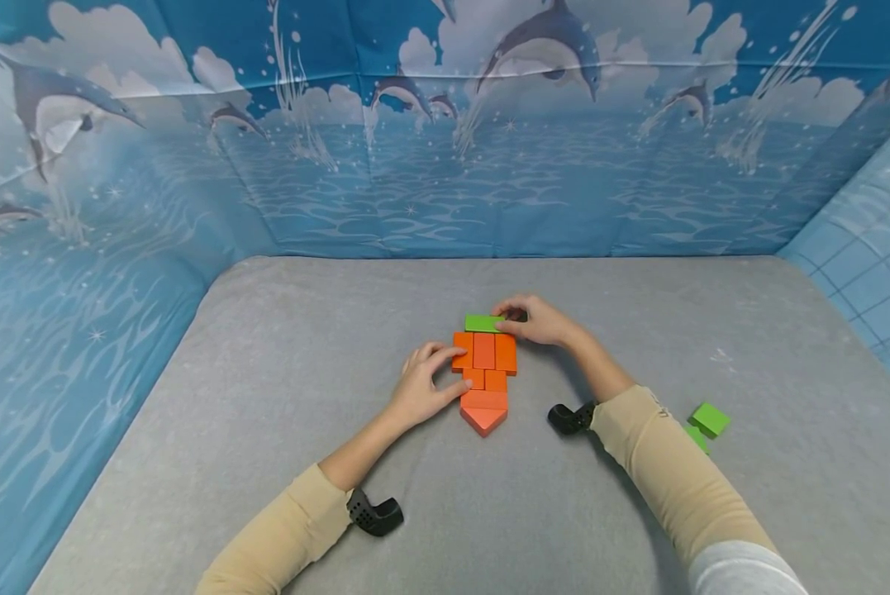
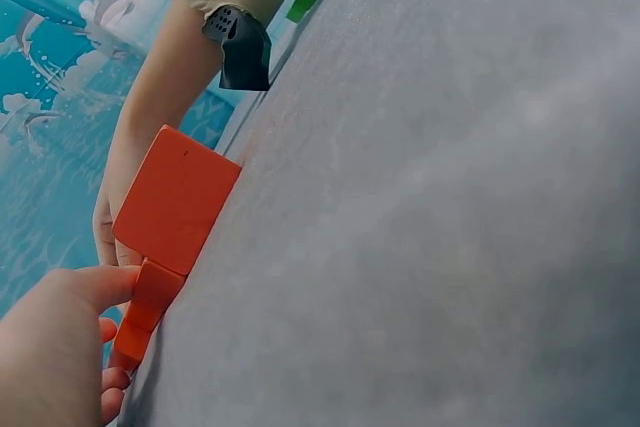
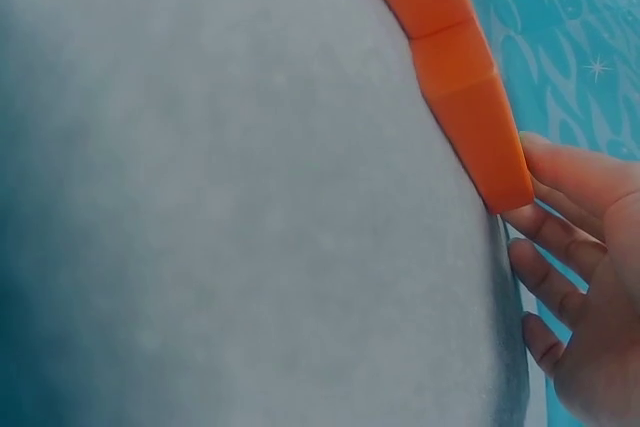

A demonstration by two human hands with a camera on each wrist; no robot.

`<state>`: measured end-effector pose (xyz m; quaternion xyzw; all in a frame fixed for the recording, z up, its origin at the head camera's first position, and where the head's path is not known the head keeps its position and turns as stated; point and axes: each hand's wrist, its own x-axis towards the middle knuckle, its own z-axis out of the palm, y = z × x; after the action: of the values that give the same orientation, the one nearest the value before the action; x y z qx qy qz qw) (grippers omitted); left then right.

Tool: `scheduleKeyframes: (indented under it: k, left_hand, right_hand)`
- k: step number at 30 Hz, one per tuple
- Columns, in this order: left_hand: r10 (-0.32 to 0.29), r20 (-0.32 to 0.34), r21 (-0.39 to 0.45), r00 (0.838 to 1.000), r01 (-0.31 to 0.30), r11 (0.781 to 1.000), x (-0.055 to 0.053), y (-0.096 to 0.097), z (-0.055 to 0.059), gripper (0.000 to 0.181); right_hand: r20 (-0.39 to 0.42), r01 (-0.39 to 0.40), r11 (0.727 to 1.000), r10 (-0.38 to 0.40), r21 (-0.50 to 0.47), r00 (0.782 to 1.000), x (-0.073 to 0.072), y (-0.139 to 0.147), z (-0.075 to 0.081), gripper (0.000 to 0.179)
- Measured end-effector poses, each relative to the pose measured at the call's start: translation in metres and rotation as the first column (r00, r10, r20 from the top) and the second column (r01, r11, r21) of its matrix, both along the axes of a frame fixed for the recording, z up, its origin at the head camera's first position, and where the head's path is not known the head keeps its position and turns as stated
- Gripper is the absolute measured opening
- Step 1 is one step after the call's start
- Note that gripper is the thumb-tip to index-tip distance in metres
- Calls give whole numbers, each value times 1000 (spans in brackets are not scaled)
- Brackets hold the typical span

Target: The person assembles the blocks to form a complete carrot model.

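Flat orange blocks (image 1: 483, 350) lie joined in a column on the grey surface, an orange triangular block (image 1: 483, 421) at the near end. A green rectangular block (image 1: 482, 323) lies against the far end. My right hand (image 1: 535, 320) pinches its right end, thumb on the near side and index finger on the far side. My left hand (image 1: 424, 384) rests at the column's left side, fingers spread. Its index finger touches the wider upper row and its thumb the narrower lower row. In the right wrist view the orange blocks hide most of the green one.
Two green blocks (image 1: 710, 420) lie off to the right beside the right forearm, one partly hidden by the sleeve. Black wrist devices (image 1: 376, 514) stick out from both sleeves. A blue dolphin-print curtain (image 1: 430, 198) borders the grey surface (image 1: 303, 347).
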<state>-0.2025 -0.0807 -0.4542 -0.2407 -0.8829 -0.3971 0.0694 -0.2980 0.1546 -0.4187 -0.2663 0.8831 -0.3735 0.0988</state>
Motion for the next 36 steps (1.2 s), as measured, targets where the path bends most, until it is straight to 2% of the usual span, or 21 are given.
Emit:
scheduleKeyframes:
  k: [10, 19, 23, 25, 26, 31, 36]
  left_hand:
    - [10, 12, -10, 1000, -10, 1000, 2, 1, 2, 48]
    - [6, 14, -5, 1000, -6, 1000, 2, 1, 2, 48]
    - [1, 12, 4, 1000, -1, 1000, 2, 0, 2, 48]
    - [3, 12, 7, 1000, -3, 1000, 3, 0, 2, 48]
    - [3, 12, 9, 1000, -3, 1000, 3, 0, 2, 48]
    - [7, 14, 3, 1000, -7, 1000, 3, 0, 3, 48]
    - [6, 11, -3, 1000, -6, 1000, 3, 1, 3, 48]
  right_hand:
    - [18, -42, 999, 42, -25, 999, 1, 1, 2, 26]
    - [39, -26, 999, 28, -47, 999, 2, 4, 1, 30]
    - [28, 11, 997, -9, -78, 1000, 7, 11, 7, 33]
    - [6, 31, 995, -30, -90, 1000, 13, 18, 12, 33]
    - [-3, 36, 994, -36, -99, 999, 20, 20, 19, 32]
    - [-89, 40, 992, -51, -119, 995, 48, 51, 31, 29]
    - [-178, 83, 991, -101, -110, 979, 78, 91, 28, 26]
